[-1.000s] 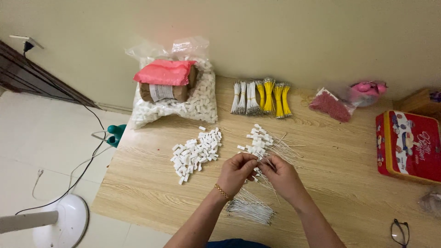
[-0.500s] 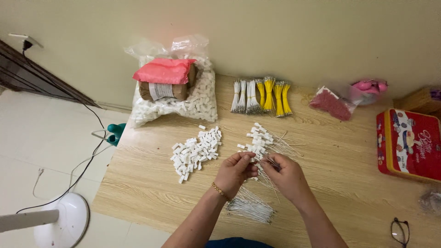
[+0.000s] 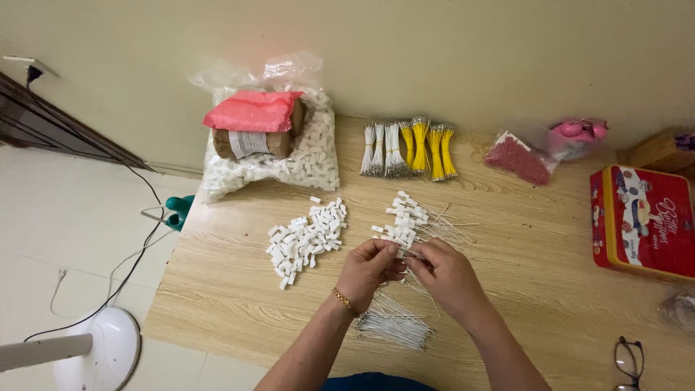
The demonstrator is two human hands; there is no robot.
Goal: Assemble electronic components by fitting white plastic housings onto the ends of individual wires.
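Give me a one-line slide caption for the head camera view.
Left hand and right hand meet over white connectors with wire leads on a wooden table.

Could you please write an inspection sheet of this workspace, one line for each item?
Surface: wooden table, light grain.
Job's things: loose white connectors; wired connectors; white wires.
Clutter: wire bundles, white and yellow; connector bag under a pink parcel; red bag; pink bag; red tin; glasses.
Grippers: left hand and right hand meet on a small white piece and wire.
Cables: black cord on the floor.
Surroundings: wall, tiled floor, fan base.
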